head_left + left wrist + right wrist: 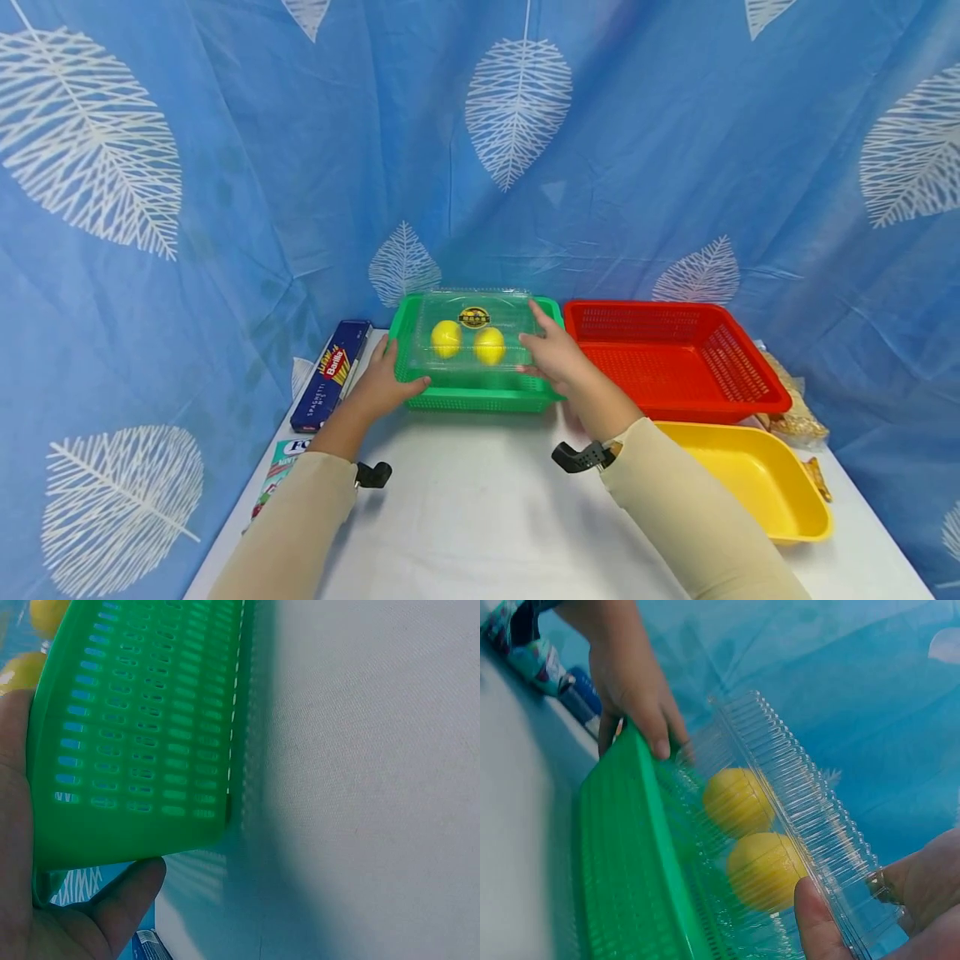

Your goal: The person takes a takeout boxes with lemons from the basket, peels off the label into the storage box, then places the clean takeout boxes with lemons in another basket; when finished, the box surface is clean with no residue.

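Note:
A clear plastic box (510,312) with a dark and gold label (474,317) sits over the green basket (480,403). Two yellow lemons (446,339) (765,871) show through its plastic. My right hand (557,354) pinches the box's right end, thumb (819,921) on one side and fingers on the other. At the basket's left front corner, my left hand (378,383) straddles the rim. Its thumb (131,900) lies outside the basket wall, while its other fingers reach over the rim beside the box.
A red basket (750,354) stands right of the green one, with a yellow basin (750,483) in front of it. Bagged food (797,408) and a small brown packet (817,479) lie at the far right. A blue spaghetti box (330,375) and a green packet (279,471) lie left.

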`<state>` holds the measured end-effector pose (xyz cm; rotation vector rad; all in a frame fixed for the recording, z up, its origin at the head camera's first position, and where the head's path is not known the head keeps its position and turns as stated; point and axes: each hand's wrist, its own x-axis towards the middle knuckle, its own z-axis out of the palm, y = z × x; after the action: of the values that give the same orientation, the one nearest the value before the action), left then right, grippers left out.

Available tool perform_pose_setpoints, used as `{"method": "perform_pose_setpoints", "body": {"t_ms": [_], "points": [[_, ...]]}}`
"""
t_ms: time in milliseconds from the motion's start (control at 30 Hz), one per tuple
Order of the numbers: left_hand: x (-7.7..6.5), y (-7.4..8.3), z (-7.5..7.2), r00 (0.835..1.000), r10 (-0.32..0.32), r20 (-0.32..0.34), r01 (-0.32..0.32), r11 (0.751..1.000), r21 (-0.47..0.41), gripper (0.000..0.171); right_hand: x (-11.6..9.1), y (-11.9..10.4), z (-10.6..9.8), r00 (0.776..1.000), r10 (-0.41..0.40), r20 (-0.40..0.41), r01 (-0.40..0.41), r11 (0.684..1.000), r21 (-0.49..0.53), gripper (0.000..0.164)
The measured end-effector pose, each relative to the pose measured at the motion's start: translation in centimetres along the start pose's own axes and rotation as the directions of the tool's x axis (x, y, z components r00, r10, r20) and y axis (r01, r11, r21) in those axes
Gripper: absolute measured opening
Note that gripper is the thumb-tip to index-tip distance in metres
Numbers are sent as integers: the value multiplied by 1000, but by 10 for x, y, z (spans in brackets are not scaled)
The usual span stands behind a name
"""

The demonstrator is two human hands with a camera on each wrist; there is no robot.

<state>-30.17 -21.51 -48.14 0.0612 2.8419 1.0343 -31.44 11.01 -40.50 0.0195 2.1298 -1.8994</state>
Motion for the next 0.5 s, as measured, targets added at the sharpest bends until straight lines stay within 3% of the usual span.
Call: {"method": "perform_pose_setpoints", "body": {"t_ms": [500], "points": [[5, -4, -3, 999, 40, -4, -40, 999, 35, 119, -58, 8, -3, 998, -12, 55, 13, 999, -30, 74]]}}
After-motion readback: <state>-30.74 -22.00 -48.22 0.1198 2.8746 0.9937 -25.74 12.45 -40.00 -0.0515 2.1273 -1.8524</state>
